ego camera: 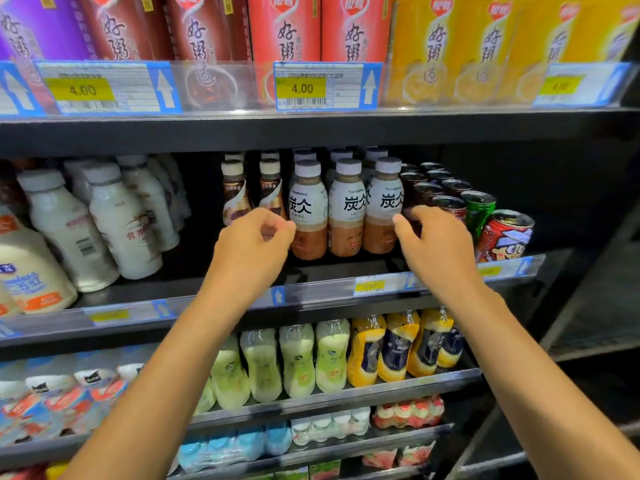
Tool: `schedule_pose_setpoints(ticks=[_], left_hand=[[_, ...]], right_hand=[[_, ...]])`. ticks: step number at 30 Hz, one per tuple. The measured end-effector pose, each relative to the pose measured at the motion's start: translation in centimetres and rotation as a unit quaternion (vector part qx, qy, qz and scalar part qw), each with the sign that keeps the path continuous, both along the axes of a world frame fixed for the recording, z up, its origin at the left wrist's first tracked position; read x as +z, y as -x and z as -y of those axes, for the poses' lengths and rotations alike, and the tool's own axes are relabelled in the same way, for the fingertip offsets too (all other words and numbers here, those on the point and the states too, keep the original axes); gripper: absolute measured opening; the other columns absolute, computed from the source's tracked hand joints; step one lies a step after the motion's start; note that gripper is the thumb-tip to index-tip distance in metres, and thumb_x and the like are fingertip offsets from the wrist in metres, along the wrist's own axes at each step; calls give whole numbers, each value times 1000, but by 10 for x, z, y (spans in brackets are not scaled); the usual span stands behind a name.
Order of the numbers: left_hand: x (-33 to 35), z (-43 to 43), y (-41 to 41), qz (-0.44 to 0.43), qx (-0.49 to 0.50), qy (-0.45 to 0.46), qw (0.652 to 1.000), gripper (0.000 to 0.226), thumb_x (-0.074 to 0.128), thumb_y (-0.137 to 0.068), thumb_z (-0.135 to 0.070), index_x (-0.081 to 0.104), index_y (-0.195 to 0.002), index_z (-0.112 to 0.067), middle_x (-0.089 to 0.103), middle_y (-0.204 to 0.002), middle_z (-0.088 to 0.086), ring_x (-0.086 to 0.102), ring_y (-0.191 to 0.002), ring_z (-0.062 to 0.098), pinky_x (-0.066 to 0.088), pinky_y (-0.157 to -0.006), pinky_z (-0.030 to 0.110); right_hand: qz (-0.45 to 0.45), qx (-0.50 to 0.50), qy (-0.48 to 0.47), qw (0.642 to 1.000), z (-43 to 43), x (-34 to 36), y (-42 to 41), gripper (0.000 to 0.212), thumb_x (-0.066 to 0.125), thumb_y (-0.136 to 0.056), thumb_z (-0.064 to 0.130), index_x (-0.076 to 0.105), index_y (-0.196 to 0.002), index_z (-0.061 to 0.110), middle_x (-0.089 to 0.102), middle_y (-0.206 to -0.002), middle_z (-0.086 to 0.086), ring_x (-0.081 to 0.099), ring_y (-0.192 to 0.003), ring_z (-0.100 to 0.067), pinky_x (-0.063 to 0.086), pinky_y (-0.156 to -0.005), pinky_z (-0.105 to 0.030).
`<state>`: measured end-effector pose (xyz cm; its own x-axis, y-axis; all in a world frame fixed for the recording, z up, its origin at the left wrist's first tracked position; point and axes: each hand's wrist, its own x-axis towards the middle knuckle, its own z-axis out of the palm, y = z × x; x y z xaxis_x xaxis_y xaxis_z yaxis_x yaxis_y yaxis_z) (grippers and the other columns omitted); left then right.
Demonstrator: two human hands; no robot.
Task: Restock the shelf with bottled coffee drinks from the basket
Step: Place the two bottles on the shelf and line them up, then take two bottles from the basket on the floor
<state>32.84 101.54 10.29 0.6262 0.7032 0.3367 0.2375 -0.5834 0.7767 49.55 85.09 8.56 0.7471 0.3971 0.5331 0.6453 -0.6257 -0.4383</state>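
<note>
Bottled coffee drinks (346,209) stand upright in a front row of three on the shelf (311,292), white caps up, long axes vertical, directly ahead of both sets of fingers and between them; more of the same caps show in rows behind.

The left hand (254,237) sits at the left end of the row; its fingers are curled with the tips drawn close together just beside the left bottle (307,209); whether they pinch it, brush it or stop just short I cannot tell. The right hand (438,240) mirrors it at the other end; its fingers are loosely spread and only slightly bent, holding nothing, with one fingertip at the side of the right bottle (382,206); contact there is also uncertain.

Both hands look equally near, so the next move likely turns on squeezing or squaring the row inward from both ends.

Beyond the right fingers stand dark cans (446,188), close to the row; behind the left fingers are brown-labelled bottles (233,192), their lower halves hidden by the hand.

No basket is in view; the back of the shelf is dark, so its remaining depth is hard to judge; lower labels are blurred.
</note>
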Motion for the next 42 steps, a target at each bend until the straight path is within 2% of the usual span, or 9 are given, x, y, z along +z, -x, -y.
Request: schedule_pose_setpoints(ticks=[3,14,17,20,25,31,37,40,42], left_hand=[[-3,44,-5,-45,-80,-76,993,15,59,-90,-41,66,-82,-30,69,-82,-16,64,-86,7,54,-80,35],[-35,227,-84,-141,-291,-325,889,28,40,-100,-46,54,-113,-26,60,-111,-4,58,-107,22,46,-81,38],[-61,292,-117,-140,-341,-386,846,20,60,-89,-44,61,-87,-24,60,-83,-2,64,-79,24,45,-59,35],[-93,357,-156,-132,-404,-440,791,26,77,-71,-37,60,-62,-19,55,-58,0,58,-49,25,26,-45,26],[-154,473,-224,-174,-499,-446,722,18,43,-100,-33,57,-99,-21,59,-102,2,60,-96,25,34,-64,31],[-227,596,-323,-285,-554,-444,644,26,44,-98,-27,59,-117,-17,61,-121,7,59,-112,28,45,-83,34],[-313,689,-410,-395,-590,-436,553,30,44,-97,-18,61,-121,-19,63,-125,6,59,-117,25,46,-90,35],[-377,716,-448,-373,-618,-417,552,14,68,-82,-21,71,-94,-15,71,-95,7,69,-88,23,52,-73,27],[-431,726,-470,-425,-621,-381,537,19,56,-89,-20,68,-103,-17,69,-105,8,66,-97,26,49,-81,31]], right_hand=[[-7,9,83,997,31,2,30,47,46,-99,49,64,-127,16,68,-119,-3,60,-109,-24,50,-88,-41],[-99,-213,259,937,213,-28,64,46,35,-98,56,58,-121,24,62,-116,1,56,-111,-26,49,-90,-41],[-136,-283,268,911,275,-51,56,44,32,-99,55,60,-117,26,62,-113,3,56,-108,-26,48,-85,-36],[-191,-335,267,883,338,-72,42,45,30,-100,55,64,-110,27,62,-112,2,55,-108,-26,45,-84,-36],[-277,-384,282,834,448,-120,-4,46,30,-100,53,65,-111,25,63,-115,-2,55,-108,-28,43,-84,-37],[-381,-400,291,781,570,-190,-88,47,35,-99,54,65,-115,22,64,-119,-5,56,-112,-29,44,-89,-37],[-455,-367,303,753,652,-270,-169,41,44,-96,46,64,-117,17,64,-120,-8,56,-114,-32,42,-93,-38],[-485,-345,300,746,677,-326,-206,39,43,-97,42,62,-120,17,63,-122,-9,55,-117,-32,40,-96,-39],[-498,-331,299,744,688,-375,-229,39,44,-97,43,59,-123,18,63,-123,-9,55,-117,-32,40,-99,-40]])
